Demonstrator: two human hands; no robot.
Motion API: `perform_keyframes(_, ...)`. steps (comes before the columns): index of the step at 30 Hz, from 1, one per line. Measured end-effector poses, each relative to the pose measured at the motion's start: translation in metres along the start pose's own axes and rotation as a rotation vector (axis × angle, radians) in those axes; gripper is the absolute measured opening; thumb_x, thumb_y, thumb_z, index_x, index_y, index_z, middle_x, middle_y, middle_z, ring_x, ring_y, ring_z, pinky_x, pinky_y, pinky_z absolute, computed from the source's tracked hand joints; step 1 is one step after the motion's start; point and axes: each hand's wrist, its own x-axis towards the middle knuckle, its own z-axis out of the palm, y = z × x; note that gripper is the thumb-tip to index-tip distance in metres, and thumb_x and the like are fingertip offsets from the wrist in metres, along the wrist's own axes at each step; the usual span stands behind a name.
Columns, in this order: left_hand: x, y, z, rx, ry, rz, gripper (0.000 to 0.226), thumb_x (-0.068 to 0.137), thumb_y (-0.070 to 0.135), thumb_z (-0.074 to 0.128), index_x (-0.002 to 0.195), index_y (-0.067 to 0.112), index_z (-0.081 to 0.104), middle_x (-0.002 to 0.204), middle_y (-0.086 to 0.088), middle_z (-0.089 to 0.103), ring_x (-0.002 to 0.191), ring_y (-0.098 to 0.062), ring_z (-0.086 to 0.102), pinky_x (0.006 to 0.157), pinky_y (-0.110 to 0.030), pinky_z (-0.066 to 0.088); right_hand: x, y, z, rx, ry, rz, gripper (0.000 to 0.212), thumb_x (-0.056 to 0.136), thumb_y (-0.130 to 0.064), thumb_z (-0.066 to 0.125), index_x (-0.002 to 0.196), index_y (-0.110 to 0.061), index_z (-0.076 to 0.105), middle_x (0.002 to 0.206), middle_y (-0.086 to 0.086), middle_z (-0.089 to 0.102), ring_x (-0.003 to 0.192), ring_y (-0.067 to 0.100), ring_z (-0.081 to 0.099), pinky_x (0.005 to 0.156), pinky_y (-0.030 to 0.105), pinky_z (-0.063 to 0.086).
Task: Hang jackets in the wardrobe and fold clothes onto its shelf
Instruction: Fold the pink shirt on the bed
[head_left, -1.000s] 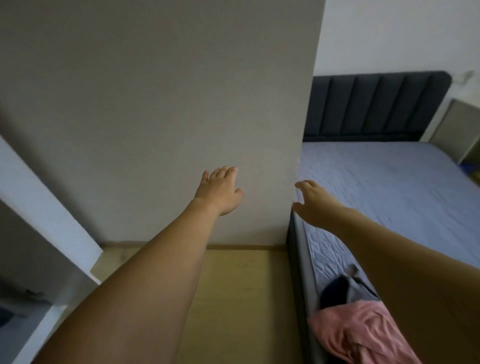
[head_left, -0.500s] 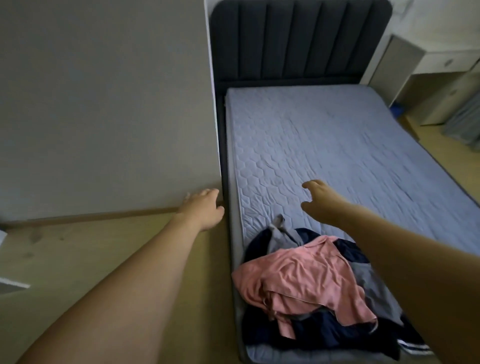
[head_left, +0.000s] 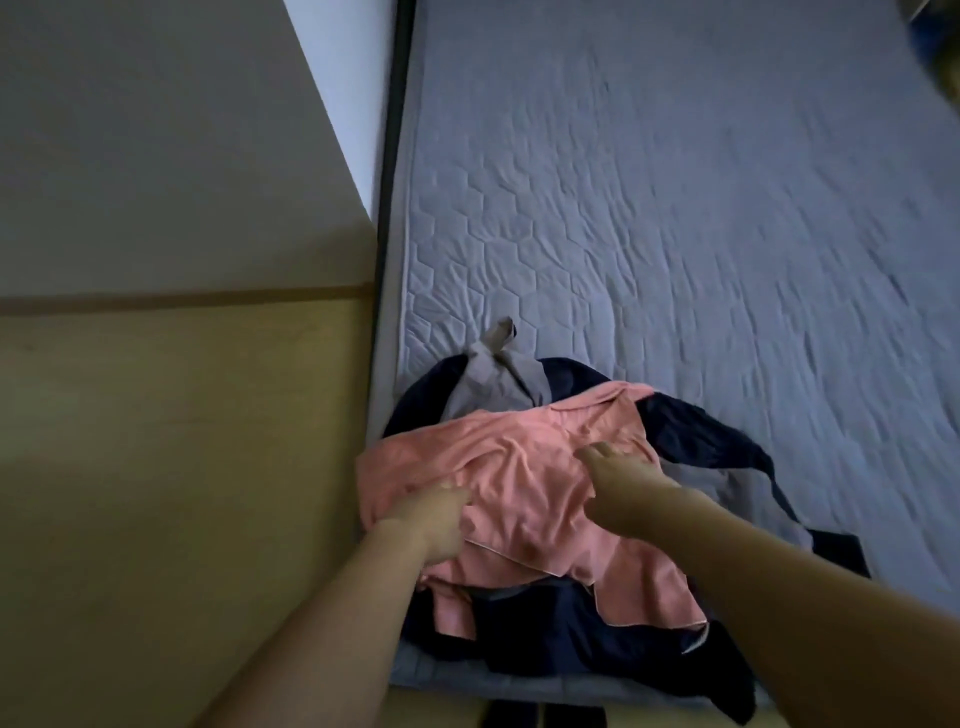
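Note:
A pink shirt (head_left: 524, 467) lies crumpled on top of a pile at the near left corner of the bed. Under it are a dark navy jacket (head_left: 696, 441) and a grey garment (head_left: 488, 374). My left hand (head_left: 441, 525) is at the shirt's left edge, its fingers curled into the pink fabric. My right hand (head_left: 618, 483) lies on the middle of the shirt. Blur hides whether its fingers are curled.
The pale blue quilted mattress (head_left: 675, 208) stretches away beyond the pile. Its dark bed frame (head_left: 387, 208) runs along the left side. A beige wall panel (head_left: 156, 156) and the yellow-brown wooden floor (head_left: 182, 467) lie to the left. Dark fabric (head_left: 545, 714) hangs over the bed's near edge.
The view has swung down and closer to the bed. Both hands have dropped from the air onto the pink shirt, and the left has crossed from the floor side onto the pile.

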Motion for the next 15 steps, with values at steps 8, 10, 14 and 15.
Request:
perform_keyframes(8, 0.061, -0.018, 0.077, 0.150, 0.345, 0.080, 0.039, 0.090, 0.031, 0.051, 0.129, 0.025, 0.056, 0.141, 0.000, 0.046, 0.130, -0.025, 0.038, 0.112, -0.034, 0.026, 0.051, 0.003, 0.133, -0.245, -0.016, -0.039, 0.110, 0.075, -0.067, 0.060, 0.152, -0.023, -0.004, 0.159, 0.004, -0.004, 0.146, 0.030, 0.003, 0.112, 0.062, 0.005)
perform_keyframes(10, 0.064, -0.019, 0.071, -0.082, 0.434, 0.079, 0.024, 0.092, 0.022, 0.052, 0.109, 0.014, 0.066, 0.122, -0.005, 0.061, 0.116, -0.028, 0.053, 0.102, -0.034, 0.038, 0.055, 0.000, 0.136, -0.206, 0.108, -0.045, 0.082, 0.082, -0.048, 0.060, 0.147, -0.021, 0.018, 0.152, 0.008, 0.018, 0.140, 0.032, 0.021, 0.111, 0.055, 0.020)
perform_keyframes(14, 0.056, -0.008, 0.038, -0.319, 0.440, -0.085, 0.023, 0.093, 0.029, 0.046, 0.073, 0.017, 0.050, 0.092, -0.011, 0.067, 0.090, -0.033, 0.060, 0.073, -0.038, 0.045, 0.062, 0.006, 0.099, 0.112, 0.088, -0.069, 0.043, 0.082, -0.015, 0.052, 0.124, -0.018, 0.046, 0.129, 0.007, 0.049, 0.121, 0.030, 0.048, 0.097, 0.038, 0.042)
perform_keyframes(15, 0.052, -0.004, 0.029, -0.311, 0.430, -0.082, 0.028, 0.093, 0.030, 0.045, 0.068, 0.018, 0.043, 0.089, -0.011, 0.065, 0.088, -0.033, 0.059, 0.068, -0.036, 0.041, 0.062, 0.010, 0.083, 0.162, 0.029, -0.078, 0.041, 0.081, -0.013, 0.053, 0.122, -0.016, 0.049, 0.128, 0.009, 0.053, 0.118, 0.030, 0.051, 0.094, 0.036, 0.044)
